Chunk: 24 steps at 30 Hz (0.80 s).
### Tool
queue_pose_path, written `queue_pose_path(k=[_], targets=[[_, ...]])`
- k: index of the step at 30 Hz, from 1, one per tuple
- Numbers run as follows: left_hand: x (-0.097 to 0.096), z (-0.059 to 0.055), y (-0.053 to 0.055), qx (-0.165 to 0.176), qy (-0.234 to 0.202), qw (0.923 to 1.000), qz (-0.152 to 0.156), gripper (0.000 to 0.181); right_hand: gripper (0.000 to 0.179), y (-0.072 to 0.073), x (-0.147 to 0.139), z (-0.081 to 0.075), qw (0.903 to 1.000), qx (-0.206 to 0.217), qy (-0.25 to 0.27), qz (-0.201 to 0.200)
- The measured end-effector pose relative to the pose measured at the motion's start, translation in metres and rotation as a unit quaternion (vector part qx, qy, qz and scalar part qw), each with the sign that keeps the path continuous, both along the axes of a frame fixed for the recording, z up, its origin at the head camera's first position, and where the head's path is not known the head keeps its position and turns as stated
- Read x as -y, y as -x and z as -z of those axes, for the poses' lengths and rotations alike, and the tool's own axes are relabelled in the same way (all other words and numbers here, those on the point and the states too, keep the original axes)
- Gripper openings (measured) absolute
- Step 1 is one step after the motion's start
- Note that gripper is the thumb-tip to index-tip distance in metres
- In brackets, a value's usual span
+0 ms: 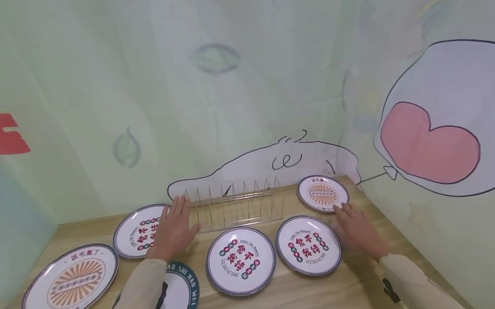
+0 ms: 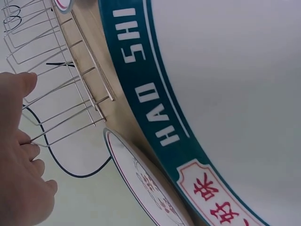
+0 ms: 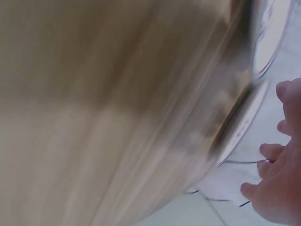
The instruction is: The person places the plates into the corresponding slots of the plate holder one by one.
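Bare hands (image 1: 173, 231), long pale-beige sleeves (image 1: 135, 298), small black piece (image 1: 162, 296) on each.

Head view: you look forward and down from above, widest of the three. Left wrist: turned sideways, close over the green-rimmed plate (image 2: 211, 94); shares it and the wire rack (image 1: 238, 207) with head. Right wrist: tilted, close to the tabletop (image 3: 94, 141); shares your right hand (image 1: 358, 230) with head.

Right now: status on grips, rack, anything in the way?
Left grip at left end of silver wire rack. Right grip by small round white orange-sunburst plate, contact unclear. Two round white red-lettered plates before rack, possibly obstructing.
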<state>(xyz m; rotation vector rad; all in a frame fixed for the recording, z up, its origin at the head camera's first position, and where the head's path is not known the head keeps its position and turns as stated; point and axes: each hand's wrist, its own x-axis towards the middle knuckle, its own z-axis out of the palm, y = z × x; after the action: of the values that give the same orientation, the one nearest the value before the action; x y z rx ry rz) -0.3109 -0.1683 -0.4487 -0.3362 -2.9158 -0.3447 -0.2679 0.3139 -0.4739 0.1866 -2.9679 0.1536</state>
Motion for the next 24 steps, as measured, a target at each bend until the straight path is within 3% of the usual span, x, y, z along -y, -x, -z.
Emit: queue_pose_path(k=[4, 9, 24], targets=[[0.005, 0.0, 0.0, 0.025, -0.013, 0.9994, -0.019, 0.081, 0.057, 0.027, -0.002, 0.001, 0.9999, 0.01, -0.003, 0.003], [0.005, 0.003, -0.001, 0.034, -0.016, 0.999, -0.024, 0.082, 0.058, 0.045, 0.0, 0.009, 0.9994, 0.02, -0.03, -0.003], [-0.004, 0.003, -0.002, 0.018, -0.017, 0.9989, -0.04, 0.081, 0.052, 0.064, -0.002, 0.027, 0.9985, 0.037, -0.039, -0.004]])
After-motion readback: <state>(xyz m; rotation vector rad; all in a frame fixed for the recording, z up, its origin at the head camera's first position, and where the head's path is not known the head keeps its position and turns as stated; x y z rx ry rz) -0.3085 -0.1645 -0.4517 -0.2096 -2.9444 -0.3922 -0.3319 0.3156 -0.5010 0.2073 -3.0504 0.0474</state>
